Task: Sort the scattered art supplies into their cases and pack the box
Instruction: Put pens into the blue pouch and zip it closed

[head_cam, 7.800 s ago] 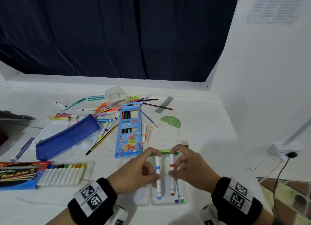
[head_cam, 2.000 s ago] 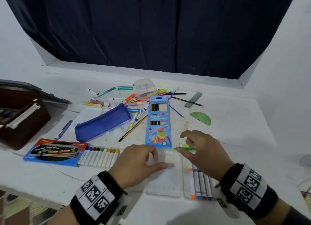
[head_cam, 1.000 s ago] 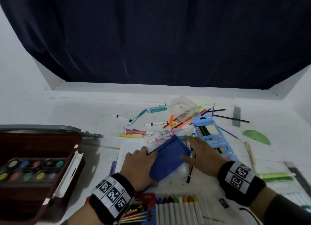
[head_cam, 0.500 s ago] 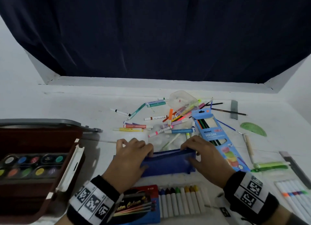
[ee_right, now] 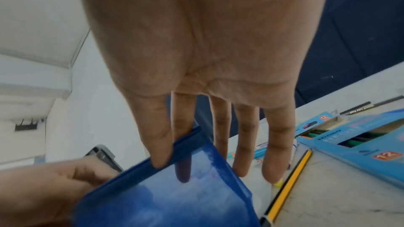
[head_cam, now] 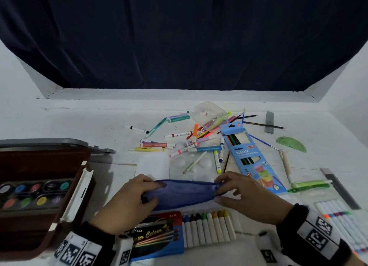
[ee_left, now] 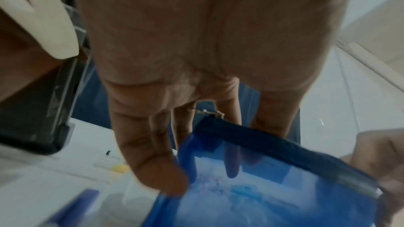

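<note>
A blue mesh pencil pouch lies between my hands at the table's front. My left hand pinches its left end, thumb in front and fingers behind the zipper edge. My right hand pinches the right end, with thumb and forefinger on the rim and the other fingers straight beyond it. The pouch is see-through; what lies inside is unclear. Loose markers and pens lie scattered behind it.
A brown box with a paint palette stands open at left. A crayon case lies in front of the pouch. A blue neon pencil box, green protractor, grey ruler and a marker tray lie right.
The pouch has turned from standing on its edge to a flatter, spread shape, pulled slightly nearer. Both hands keep their hold on its ends.
</note>
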Available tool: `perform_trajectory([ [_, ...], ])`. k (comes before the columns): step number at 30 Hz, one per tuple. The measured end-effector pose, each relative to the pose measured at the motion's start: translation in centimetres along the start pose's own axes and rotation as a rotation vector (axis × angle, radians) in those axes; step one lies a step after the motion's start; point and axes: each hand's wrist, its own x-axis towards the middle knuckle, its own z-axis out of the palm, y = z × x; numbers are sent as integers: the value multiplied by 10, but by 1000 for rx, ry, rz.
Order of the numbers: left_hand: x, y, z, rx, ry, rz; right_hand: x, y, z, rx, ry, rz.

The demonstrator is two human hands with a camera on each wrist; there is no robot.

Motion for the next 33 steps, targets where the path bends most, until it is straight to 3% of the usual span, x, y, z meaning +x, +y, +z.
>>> perform_trajectory([
  [2, -1, 1, 2, -86, -80, -21, 1, -2, -4, 170, -29, 51],
  [4, -2, 2, 3, -149, -70, -40, 3, -1, -11, 298, -13, 26],
  [10, -11, 4, 3, -325, -15, -37, 31, 19, -24, 263, 322, 45],
  [17, -19, 13, 10, -423, 4, 9, 48, 36, -12, -439, -40, 119],
  [24, -23, 9, 8, -510, 94, -25, 55, 33, 2, -655, -80, 34],
  [33, -18, 3, 1, -564, 190, -61, 55, 35, 4, -681, -114, -54],
])
